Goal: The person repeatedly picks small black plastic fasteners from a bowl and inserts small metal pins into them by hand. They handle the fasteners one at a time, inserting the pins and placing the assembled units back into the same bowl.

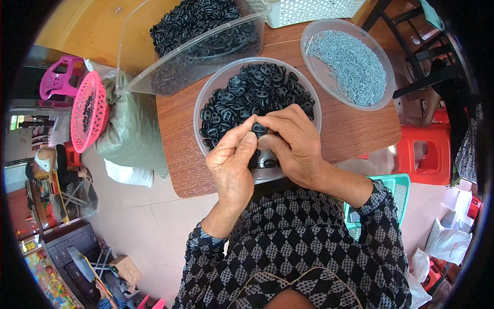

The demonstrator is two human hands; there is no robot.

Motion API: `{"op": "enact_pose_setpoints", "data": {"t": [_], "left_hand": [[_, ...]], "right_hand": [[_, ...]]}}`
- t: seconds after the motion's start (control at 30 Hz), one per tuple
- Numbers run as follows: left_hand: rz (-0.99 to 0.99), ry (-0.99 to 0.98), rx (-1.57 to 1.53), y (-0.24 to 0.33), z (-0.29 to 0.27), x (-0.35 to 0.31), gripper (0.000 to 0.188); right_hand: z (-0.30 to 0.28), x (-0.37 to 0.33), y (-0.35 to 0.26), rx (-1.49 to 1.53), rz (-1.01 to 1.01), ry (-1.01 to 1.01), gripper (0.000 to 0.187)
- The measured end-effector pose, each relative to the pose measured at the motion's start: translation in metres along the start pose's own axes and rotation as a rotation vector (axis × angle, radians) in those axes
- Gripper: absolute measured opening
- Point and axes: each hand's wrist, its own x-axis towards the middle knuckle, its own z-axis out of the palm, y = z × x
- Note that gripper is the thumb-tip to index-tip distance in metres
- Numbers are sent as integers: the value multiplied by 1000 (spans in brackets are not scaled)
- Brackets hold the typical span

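Over the near side of a round clear tub (197,123), my two hands meet at the fingertips. Between them is a small black plastic piece with two holes (260,129). My left hand (230,167) pinches its left side with thumb and index finger. From the right, my right hand (301,152) grips it with the thumb and curled fingers. Many similar black pieces (239,95) fill the tub below. To the right, a round clear dish (388,85) holds a heap of small silvery screws (350,67). I cannot tell whether a screw is in my fingers.
A large clear bin (175,77) of black pieces stands at the back left of the wooden table (180,170). Behind is a white perforated basket (309,13). A pink basket (88,110) and sack (131,129) are left; a red stool (424,154) and green basket (399,193) are right.
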Motion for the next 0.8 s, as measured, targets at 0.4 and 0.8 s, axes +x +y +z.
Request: {"op": "enact_pose_setpoints", "data": {"t": [0.4, 0.8], "left_hand": [[131, -45, 143, 4, 0, 1, 24], [337, -167, 438, 0, -17, 2, 31]], "right_hand": [[-7, 3, -4, 28, 44, -41, 31], [-5, 0, -2, 15, -46, -64, 33]]}}
